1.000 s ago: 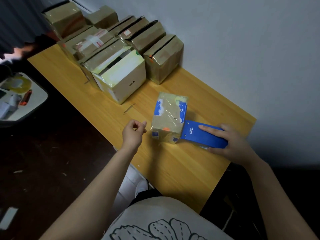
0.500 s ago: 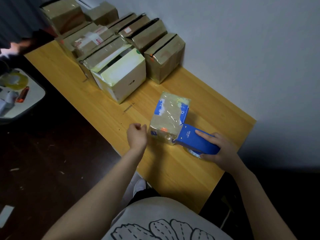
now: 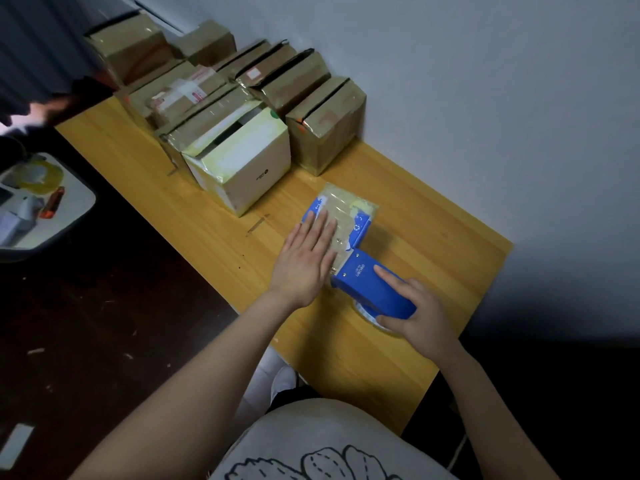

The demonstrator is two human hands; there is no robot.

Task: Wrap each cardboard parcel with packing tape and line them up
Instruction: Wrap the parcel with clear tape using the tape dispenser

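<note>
- left hand [image 3: 304, 261], curled beside the small parcel [image 3: 349, 216] a second ago, now lies flat on its top.
- right hand [image 3: 419, 313] grips the blue tape dispenser [image 3: 370, 285], touching the parcel's near end.
- parcel is toward the tabletop's [image 3: 214, 216] right end, apart from the taped boxes [image 3: 325, 123]; probably tape is being smoothed.

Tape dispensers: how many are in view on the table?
1: the blue tape dispenser, held by the right hand against the small parcel under the left hand. Boxes could hide others.
</note>
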